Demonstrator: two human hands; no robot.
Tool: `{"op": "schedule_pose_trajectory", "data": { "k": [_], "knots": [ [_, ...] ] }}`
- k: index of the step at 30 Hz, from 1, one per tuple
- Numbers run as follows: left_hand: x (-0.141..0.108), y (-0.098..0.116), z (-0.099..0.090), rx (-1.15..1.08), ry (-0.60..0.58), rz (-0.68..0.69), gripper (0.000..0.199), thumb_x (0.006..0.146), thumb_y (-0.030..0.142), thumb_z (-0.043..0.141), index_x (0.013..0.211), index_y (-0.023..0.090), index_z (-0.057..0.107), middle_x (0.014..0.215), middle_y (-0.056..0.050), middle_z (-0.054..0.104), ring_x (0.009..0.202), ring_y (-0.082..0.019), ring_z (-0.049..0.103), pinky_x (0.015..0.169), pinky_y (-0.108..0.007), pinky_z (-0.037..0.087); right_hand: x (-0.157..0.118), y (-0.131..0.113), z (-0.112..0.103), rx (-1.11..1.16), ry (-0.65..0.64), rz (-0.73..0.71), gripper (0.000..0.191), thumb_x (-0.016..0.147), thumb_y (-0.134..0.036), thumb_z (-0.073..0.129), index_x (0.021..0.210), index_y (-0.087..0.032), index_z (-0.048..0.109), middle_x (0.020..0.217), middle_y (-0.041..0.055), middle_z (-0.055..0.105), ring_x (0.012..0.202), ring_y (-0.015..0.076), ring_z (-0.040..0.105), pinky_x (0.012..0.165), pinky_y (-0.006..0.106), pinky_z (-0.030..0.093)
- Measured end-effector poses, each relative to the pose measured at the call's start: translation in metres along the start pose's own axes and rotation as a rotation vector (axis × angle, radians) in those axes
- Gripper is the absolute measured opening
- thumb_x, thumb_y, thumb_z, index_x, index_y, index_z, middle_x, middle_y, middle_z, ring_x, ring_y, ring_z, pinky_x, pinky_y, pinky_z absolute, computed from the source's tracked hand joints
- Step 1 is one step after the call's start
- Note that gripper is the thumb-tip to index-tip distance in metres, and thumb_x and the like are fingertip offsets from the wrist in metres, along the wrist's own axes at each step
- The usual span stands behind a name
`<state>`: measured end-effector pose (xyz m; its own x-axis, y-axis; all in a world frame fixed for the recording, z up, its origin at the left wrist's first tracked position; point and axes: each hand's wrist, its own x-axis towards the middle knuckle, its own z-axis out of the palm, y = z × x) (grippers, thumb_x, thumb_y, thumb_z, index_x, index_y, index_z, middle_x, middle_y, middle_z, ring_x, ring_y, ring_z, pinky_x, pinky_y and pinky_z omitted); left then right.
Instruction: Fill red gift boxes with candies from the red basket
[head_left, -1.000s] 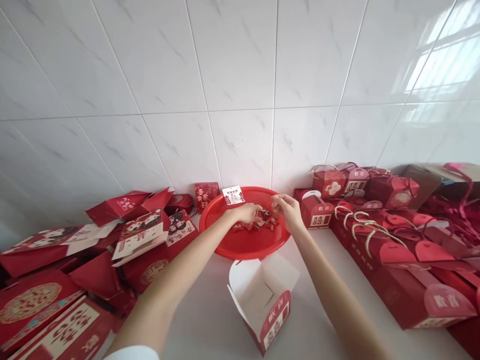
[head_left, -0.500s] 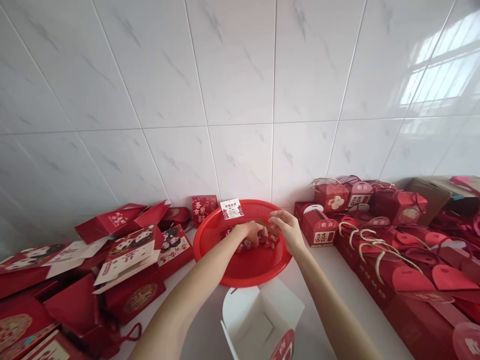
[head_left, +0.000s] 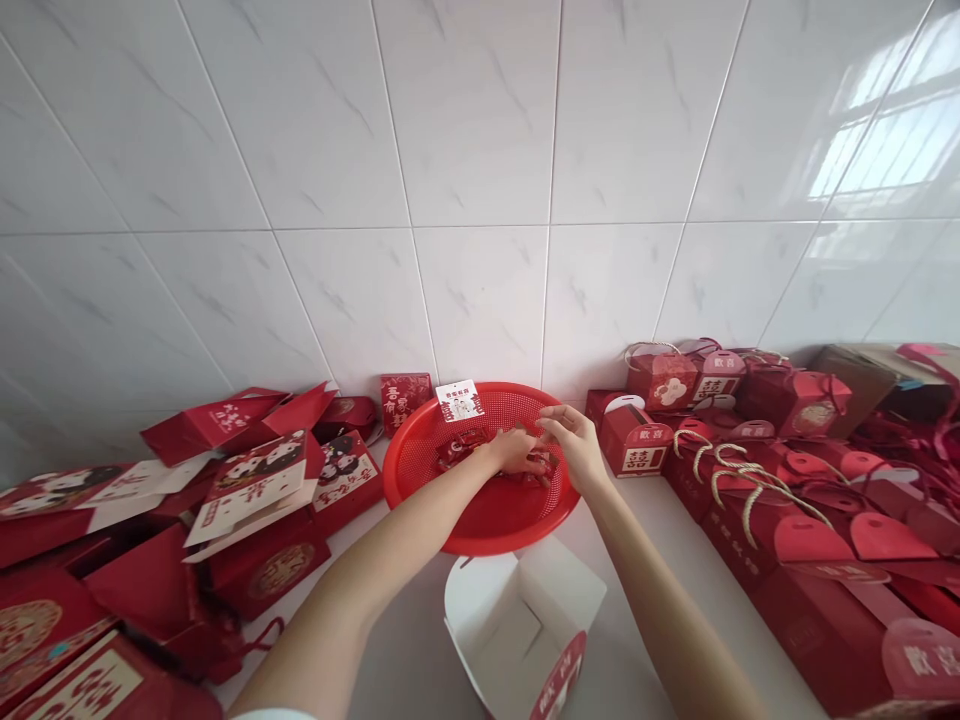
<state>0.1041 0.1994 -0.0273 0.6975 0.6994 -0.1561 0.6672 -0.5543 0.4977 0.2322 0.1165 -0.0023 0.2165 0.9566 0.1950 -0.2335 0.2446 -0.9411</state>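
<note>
A red plastic basket point(head_left: 480, 535) with perforated walls stands in front of me, with small red-wrapped sweets point(head_left: 459, 448) inside. My left hand point(head_left: 517, 452) reaches into it, fingers curled round some of the sweets on the right side; the grip is partly hidden. Just beside it, over the basket's right rim, my right hand point(head_left: 574, 445) has its thumb and fingertips drawn together. Whatever they hold is too small to make out. Nearer to me, between my forearms, sits an open gift box point(head_left: 517, 630), white inside, with nothing in it.
Red gift boxes point(head_left: 255, 490), some with raised flaps, crowd the left side. Many closed red boxes point(head_left: 750, 490) with rope handles line the right. A white printed card point(head_left: 460, 401) leans on the basket's back rim. Behind is a tiled wall point(head_left: 480, 290).
My left hand has shifted right within the basket, closer to my right hand, uncovering sweets on the left. My right hand has hardly moved. The whole view has shifted slightly.
</note>
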Motion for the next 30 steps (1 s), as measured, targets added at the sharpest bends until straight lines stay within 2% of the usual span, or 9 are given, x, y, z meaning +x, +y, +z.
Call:
{"op": "schedule_pose_trajectory", "data": {
  "k": [4, 8, 10, 13, 16, 21, 26, 30],
  "knots": [
    [-0.002, -0.003, -0.007, 0.002, -0.012, 0.0, 0.012, 0.077, 0.022, 0.073, 0.089, 0.02, 0.072, 0.093, -0.004, 0.071, 0.101, -0.031, 0.065, 0.088, -0.037, 0.045, 0.0, 0.001, 0.001, -0.02, 0.005, -0.008, 0.018, 0.062, -0.034, 0.071, 0.074, -0.022, 0.066, 0.068, 0.001, 0.065, 0.058, 0.0151, 0.054, 0.052, 0.028, 0.046],
    [-0.007, -0.006, -0.025, -0.06, 0.002, -0.014, 0.008, 0.074, 0.02, 0.073, 0.081, 0.02, 0.071, 0.078, -0.001, 0.07, 0.082, -0.023, 0.067, 0.073, -0.03, 0.047, 0.001, 0.003, 0.0, -0.039, 0.019, -0.032, 0.019, 0.063, -0.035, 0.069, 0.075, -0.022, 0.066, 0.069, 0.0015, 0.066, 0.061, 0.0163, 0.057, 0.055, 0.029, 0.048],
    [-0.014, -0.007, -0.037, -0.108, 0.059, -0.017, 0.012, 0.077, 0.027, 0.072, 0.087, 0.02, 0.072, 0.083, -0.002, 0.072, 0.084, -0.023, 0.067, 0.074, -0.03, 0.047, 0.002, 0.004, -0.001, -0.051, 0.037, -0.047, 0.019, 0.063, -0.035, 0.068, 0.075, -0.022, 0.066, 0.071, 0.0019, 0.066, 0.065, 0.0176, 0.059, 0.06, 0.031, 0.05],
    [-0.025, -0.008, -0.053, -0.184, 0.161, -0.003, 0.029, 0.079, 0.043, 0.071, 0.095, 0.018, 0.073, 0.098, -0.005, 0.074, 0.097, -0.024, 0.066, 0.084, -0.031, 0.048, 0.003, 0.006, -0.003, -0.068, 0.06, -0.075, 0.02, 0.062, -0.034, 0.068, 0.078, -0.022, 0.066, 0.081, 0.0039, 0.069, 0.08, 0.0209, 0.063, 0.073, 0.034, 0.053],
    [-0.033, -0.013, -0.06, -0.244, 0.207, 0.001, 0.041, 0.077, 0.053, 0.071, 0.095, 0.017, 0.072, 0.098, -0.006, 0.075, 0.098, -0.025, 0.066, 0.086, -0.032, 0.048, 0.003, 0.007, -0.004, -0.087, 0.057, -0.087, 0.022, 0.062, -0.033, 0.069, 0.081, -0.021, 0.068, 0.089, 0.0055, 0.071, 0.09, 0.0231, 0.065, 0.084, 0.036, 0.053],
    [-0.035, -0.023, -0.057, -0.263, 0.239, -0.04, 0.043, 0.07, 0.057, 0.076, 0.084, 0.017, 0.072, 0.082, -0.004, 0.073, 0.085, -0.025, 0.066, 0.079, -0.034, 0.048, 0.003, 0.009, -0.003, -0.113, 0.031, -0.072, 0.024, 0.063, -0.034, 0.07, 0.082, -0.021, 0.067, 0.089, 0.006, 0.071, 0.091, 0.0244, 0.065, 0.08, 0.037, 0.054],
    [-0.035, -0.01, -0.054, -0.345, 0.255, 0.066, 0.053, 0.077, 0.062, 0.069, 0.101, 0.015, 0.072, 0.102, -0.008, 0.073, 0.099, -0.024, 0.066, 0.089, -0.034, 0.049, 0.002, 0.008, -0.001, -0.115, 0.016, -0.059, 0.033, 0.063, -0.039, 0.078, 0.087, -0.022, 0.065, 0.095, 0.0075, 0.07, 0.094, 0.025, 0.065, 0.077, 0.036, 0.055],
    [-0.036, 0.006, -0.054, -0.388, 0.171, 0.115, 0.049, 0.083, 0.055, 0.067, 0.11, 0.015, 0.07, 0.109, -0.009, 0.073, 0.104, -0.024, 0.066, 0.091, -0.033, 0.05, 0.0, 0.006, -0.001, -0.092, -0.007, -0.055, 0.033, 0.062, -0.043, 0.081, 0.078, -0.021, 0.061, 0.079, 0.0032, 0.067, 0.079, 0.0215, 0.064, 0.069, 0.034, 0.054]
  ]
}}
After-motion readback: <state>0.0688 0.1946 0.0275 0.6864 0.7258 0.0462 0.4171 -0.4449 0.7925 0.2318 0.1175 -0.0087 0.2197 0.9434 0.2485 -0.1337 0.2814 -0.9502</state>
